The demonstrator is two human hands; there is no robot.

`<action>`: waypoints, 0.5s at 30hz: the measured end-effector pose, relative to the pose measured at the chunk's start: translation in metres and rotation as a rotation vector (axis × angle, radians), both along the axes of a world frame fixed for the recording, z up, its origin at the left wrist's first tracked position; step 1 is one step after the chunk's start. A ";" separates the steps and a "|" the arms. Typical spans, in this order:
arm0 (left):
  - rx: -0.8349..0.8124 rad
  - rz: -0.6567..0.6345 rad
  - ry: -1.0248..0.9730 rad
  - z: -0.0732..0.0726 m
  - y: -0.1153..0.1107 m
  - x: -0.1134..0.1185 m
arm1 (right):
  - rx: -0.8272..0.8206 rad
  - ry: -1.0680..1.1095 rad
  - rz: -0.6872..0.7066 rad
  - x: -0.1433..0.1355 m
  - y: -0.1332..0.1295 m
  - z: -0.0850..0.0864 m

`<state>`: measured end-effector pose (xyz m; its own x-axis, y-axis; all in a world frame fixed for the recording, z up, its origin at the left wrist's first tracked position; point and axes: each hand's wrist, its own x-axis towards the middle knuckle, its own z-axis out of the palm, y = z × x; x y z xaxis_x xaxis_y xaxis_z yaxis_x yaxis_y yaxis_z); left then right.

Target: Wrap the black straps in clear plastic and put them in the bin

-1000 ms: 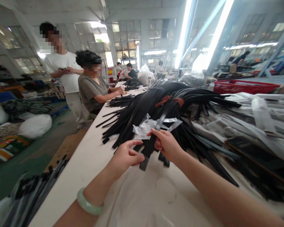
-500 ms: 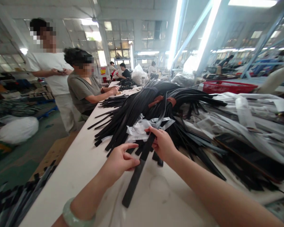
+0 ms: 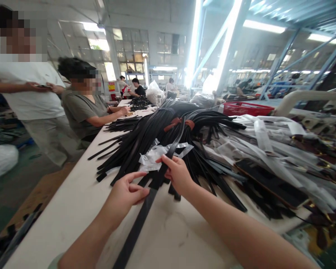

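Observation:
A long black strap (image 3: 142,220) runs from the heap down toward the lower edge of the view. My right hand (image 3: 177,172) pinches it between thumb and fingers, just below the crumpled clear plastic (image 3: 154,157). Lower down, my left hand (image 3: 128,191) has its thumb and forefinger apart at the strap's left edge, the thumb tip touching or very near it. Behind both hands lies a big pile of black straps (image 3: 140,140), bound with a brown band (image 3: 172,124).
White-wrapped pieces (image 3: 257,149) and a dark phone-like slab (image 3: 271,183) lie to the right on the pale table (image 3: 72,209). A red basket (image 3: 246,108) stands behind. At left, one person (image 3: 81,101) works at the table edge; another (image 3: 36,93) stands.
The view has turned to the right. More of the strap now extends below my hands, past the lower edge. My right hand still pinches it, and my left stays beside it.

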<state>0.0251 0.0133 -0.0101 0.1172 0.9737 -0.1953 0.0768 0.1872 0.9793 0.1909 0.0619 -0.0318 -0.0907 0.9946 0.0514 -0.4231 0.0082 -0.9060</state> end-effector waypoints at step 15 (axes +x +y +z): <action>0.051 0.185 -0.134 -0.003 0.002 -0.001 | 0.169 -0.274 0.245 -0.003 -0.010 -0.005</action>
